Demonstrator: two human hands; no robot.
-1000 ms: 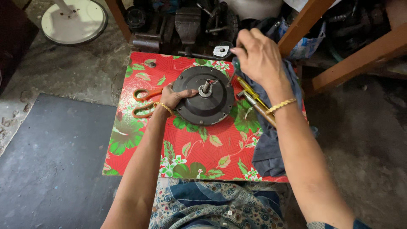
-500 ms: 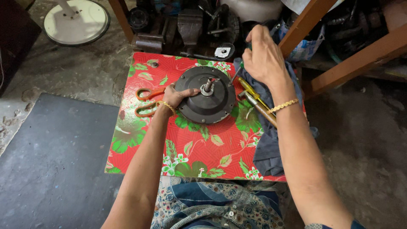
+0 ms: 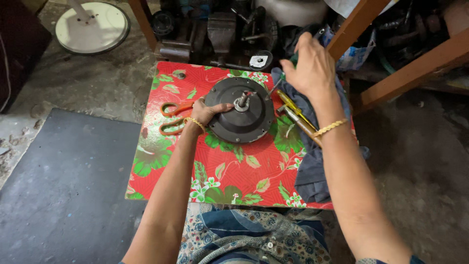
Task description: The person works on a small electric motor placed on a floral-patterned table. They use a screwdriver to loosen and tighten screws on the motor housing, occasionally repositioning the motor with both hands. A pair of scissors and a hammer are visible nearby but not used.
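Note:
A round black motor housing (image 3: 239, 120) with a short metal shaft in its middle lies on a small table covered in red floral cloth (image 3: 229, 171). My left hand (image 3: 207, 111) grips the housing's left rim, thumb on top. My right hand (image 3: 312, 68) is raised over the table's back right corner. Its fingers curl around a small green-handled tool (image 3: 293, 57), mostly hidden by the hand. Orange-handled scissors (image 3: 171, 117) lie just left of my left hand.
Yellow- and wood-handled tools (image 3: 298, 117) rest on a dark blue rag (image 3: 312, 166) at the table's right edge. Dark machine parts and a vise (image 3: 220, 29) crowd the floor behind. A wooden frame (image 3: 405, 73) stands right, a white round base (image 3: 93, 27) far left, a grey mat (image 3: 63, 186) left.
My right hand has closed its fingers and drawn slightly back toward me and to the right at the rear corner. My left hand stays on the housing's rim.

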